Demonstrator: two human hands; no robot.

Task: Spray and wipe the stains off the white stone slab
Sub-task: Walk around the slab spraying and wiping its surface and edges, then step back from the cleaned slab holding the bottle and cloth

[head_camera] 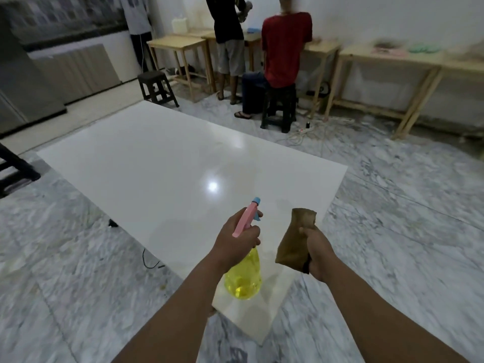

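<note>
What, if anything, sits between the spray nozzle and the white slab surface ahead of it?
Nothing visible. The left hand holds the yellow spray bottle with its nozzle aimed over the bare white stone slab. The right hand holds the brown cloth off to the side, clear of the spray path.

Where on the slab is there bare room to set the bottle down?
Nearly the whole white stone slab is bare, from the far corner by the black stool to the near corner. Only the near end is taken, where the spray bottle and brown cloth hang over it.
</note>
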